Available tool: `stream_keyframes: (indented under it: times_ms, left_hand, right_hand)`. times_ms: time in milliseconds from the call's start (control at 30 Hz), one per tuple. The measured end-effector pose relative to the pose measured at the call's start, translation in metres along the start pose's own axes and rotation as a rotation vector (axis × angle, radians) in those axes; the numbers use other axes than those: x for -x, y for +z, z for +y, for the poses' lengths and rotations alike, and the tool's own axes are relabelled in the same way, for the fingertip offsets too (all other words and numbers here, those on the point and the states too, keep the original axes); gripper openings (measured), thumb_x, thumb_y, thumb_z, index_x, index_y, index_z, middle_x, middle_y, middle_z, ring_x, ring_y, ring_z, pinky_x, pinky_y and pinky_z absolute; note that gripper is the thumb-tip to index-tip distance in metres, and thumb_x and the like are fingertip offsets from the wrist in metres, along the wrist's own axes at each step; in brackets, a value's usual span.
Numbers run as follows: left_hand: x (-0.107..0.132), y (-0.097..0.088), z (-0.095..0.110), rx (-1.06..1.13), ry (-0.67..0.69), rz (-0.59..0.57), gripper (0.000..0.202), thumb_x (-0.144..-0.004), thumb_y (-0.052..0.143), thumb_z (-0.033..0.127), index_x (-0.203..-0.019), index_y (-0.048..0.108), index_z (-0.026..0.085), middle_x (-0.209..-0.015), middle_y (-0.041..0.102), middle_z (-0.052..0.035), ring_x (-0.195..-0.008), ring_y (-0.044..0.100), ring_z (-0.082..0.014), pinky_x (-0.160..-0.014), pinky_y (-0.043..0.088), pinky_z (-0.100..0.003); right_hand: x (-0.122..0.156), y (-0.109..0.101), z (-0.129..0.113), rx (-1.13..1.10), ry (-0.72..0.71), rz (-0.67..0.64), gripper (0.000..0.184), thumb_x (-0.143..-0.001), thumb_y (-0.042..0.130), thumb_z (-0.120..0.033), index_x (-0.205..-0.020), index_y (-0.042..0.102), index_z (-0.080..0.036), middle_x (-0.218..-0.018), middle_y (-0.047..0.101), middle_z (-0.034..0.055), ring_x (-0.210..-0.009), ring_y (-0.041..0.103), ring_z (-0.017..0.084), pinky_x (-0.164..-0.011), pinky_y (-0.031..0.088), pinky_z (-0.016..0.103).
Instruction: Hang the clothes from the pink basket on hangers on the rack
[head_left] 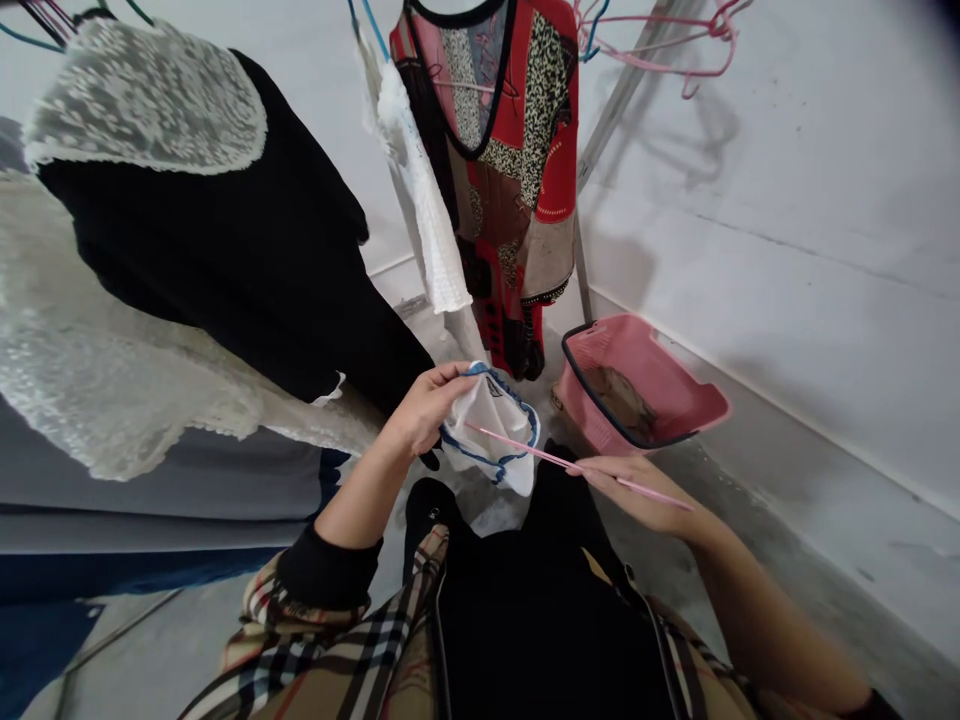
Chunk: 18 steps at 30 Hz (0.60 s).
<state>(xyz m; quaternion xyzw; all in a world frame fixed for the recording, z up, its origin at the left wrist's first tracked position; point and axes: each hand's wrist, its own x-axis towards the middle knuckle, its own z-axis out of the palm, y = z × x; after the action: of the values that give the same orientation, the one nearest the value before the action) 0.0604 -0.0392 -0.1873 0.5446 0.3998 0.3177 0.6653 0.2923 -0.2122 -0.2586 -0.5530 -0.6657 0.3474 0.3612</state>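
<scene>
My left hand (433, 402) pinches the edge of a small white garment (487, 420) with blue gathered trim, held in front of my body. Its opening faces up toward me. In my right hand (637, 488) is a slim pink clothes hanger (555, 459), seen nearly edge-on. The hanger's far end lies over the garment's opening; how deep it reaches inside I cannot tell. Fingers of the right hand are closed round the hanger's near part.
A pink basket (701, 405) with brownish cloth in it stands on the floor by the wall. Ahead hang a red patterned top (551, 180) and a white garment (431, 210). A black garment with lace (195, 240) hangs at left. Pink hangers (697, 70) hang upper right.
</scene>
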Motion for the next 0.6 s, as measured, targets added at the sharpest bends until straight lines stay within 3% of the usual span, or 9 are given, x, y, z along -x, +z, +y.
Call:
stream_keyframes:
  times_ms: [67, 133, 233, 300, 367, 433, 533, 600]
  left_hand:
    - [0.007, 0.01, -0.007, -0.238, 0.139, -0.044, 0.02, -0.077, 0.066, 0.03, -0.09, 0.072, 0.016, -0.083, 0.071, -0.0043, -0.073, 0.064, -0.0157, -0.071, 0.051, -0.027]
    - [0.018, 0.024, -0.018, -0.632, 0.324, -0.069, 0.02, -0.083, 0.058, 0.024, -0.097, 0.073, 0.019, -0.092, 0.071, -0.0057, -0.083, 0.065, -0.0187, -0.078, 0.052, -0.03]
    - [0.038, 0.044, -0.034, -1.165, 0.591, -0.076, 0.031, -0.089, 0.049, 0.017, -0.111, 0.07, 0.024, -0.101, 0.068, -0.0075, -0.089, 0.065, -0.021, -0.072, 0.052, -0.03]
    - [0.047, 0.05, -0.039, -1.265, 0.793, -0.12, 0.034, -0.091, 0.047, 0.016, -0.119, 0.065, 0.025, -0.108, 0.067, -0.0077, -0.093, 0.064, -0.0203, -0.072, 0.052, -0.029]
    - [0.049, 0.045, -0.037, -1.205, 0.997, -0.126, 0.033, -0.091, 0.049, 0.016, -0.12, 0.063, 0.026, -0.113, 0.067, -0.0068, -0.099, 0.062, -0.019, -0.081, 0.051, -0.03]
    - [0.041, 0.029, -0.03, -1.096, 1.123, 0.093, 0.028, -0.09, 0.054, 0.017, -0.114, 0.064, 0.026, -0.116, 0.066, -0.007, -0.107, 0.06, -0.0199, -0.092, 0.047, -0.034]
    - [0.017, -0.004, -0.018, -0.975, 1.083, 0.589, 0.034, -0.086, 0.063, 0.028, -0.119, 0.061, 0.022, -0.13, 0.058, -0.0129, -0.126, 0.049, -0.028, -0.104, 0.039, -0.045]
    - [0.002, -0.025, -0.011, -0.942, 0.953, 0.627, 0.044, -0.085, 0.063, 0.038, -0.123, 0.058, 0.017, -0.13, 0.059, -0.0154, -0.124, 0.051, -0.0289, -0.103, 0.04, -0.044]
  right_hand:
    - [-0.012, 0.01, -0.002, -0.034, -0.007, -0.013, 0.035, -0.094, 0.048, -0.041, -0.097, 0.077, -0.022, -0.083, 0.074, 0.0055, -0.076, 0.068, 0.02, -0.066, 0.052, 0.028]
    - [-0.023, 0.021, -0.001, -0.105, 0.014, 0.056, 0.036, -0.093, 0.05, -0.045, -0.093, 0.077, -0.021, -0.084, 0.073, 0.0059, -0.074, 0.065, 0.018, -0.066, 0.05, 0.028]
    - [-0.035, 0.038, 0.009, -0.346, 0.076, 0.22, 0.041, -0.088, 0.056, -0.053, -0.087, 0.074, -0.016, -0.06, 0.058, 0.0022, -0.053, 0.049, 0.012, -0.049, 0.038, 0.024]
    - [-0.038, 0.043, 0.017, -0.56, 0.099, 0.259, 0.045, -0.083, 0.061, -0.057, -0.085, 0.071, -0.014, -0.048, 0.038, -0.0044, -0.043, 0.03, 0.007, -0.041, 0.023, 0.021]
    - [-0.037, 0.041, 0.022, -0.712, 0.095, 0.272, 0.045, -0.08, 0.065, -0.057, -0.085, 0.07, -0.013, -0.047, 0.027, -0.008, -0.042, 0.02, 0.005, -0.041, 0.016, 0.021]
    - [-0.035, 0.035, 0.023, -0.776, 0.072, 0.301, 0.042, -0.078, 0.068, -0.054, -0.085, 0.069, -0.013, -0.047, 0.026, -0.0085, -0.042, 0.02, 0.004, -0.041, 0.015, 0.02]
    - [-0.031, 0.022, 0.018, -0.817, 0.024, 0.309, 0.038, -0.076, 0.071, -0.052, -0.083, 0.069, -0.015, -0.046, 0.024, -0.0089, -0.041, 0.02, 0.004, -0.041, 0.014, 0.02]
    - [-0.029, 0.015, 0.014, -0.825, 0.002, 0.312, 0.037, -0.077, 0.07, -0.052, -0.084, 0.07, -0.016, -0.046, 0.022, -0.0093, -0.041, 0.019, 0.004, -0.041, 0.015, 0.02]
